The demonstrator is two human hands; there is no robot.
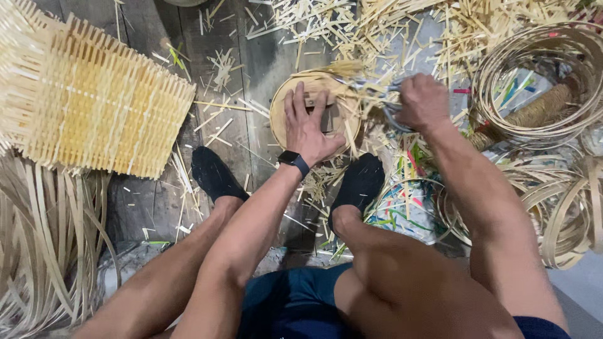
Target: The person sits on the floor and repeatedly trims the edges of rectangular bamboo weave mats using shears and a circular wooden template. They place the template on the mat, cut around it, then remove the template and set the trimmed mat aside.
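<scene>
My left hand (308,125) lies flat, fingers spread, pressing on a round woven bamboo disc (282,107) on the floor between my feet. A black watch sits on that wrist. My right hand (422,100) is closed around the grey handles of a pair of shears (383,94), whose blades point left at the disc's right edge among protruding bamboo strips. My black-socked feet (217,176) rest on either side below the disc.
A large woven bamboo basket (94,107) lies at the left, with long bamboo strips (44,245) beneath it. Coiled bamboo hoops (534,69) and a roll of twine (540,110) lie at the right. Cut slivers litter the dark plank floor (251,56).
</scene>
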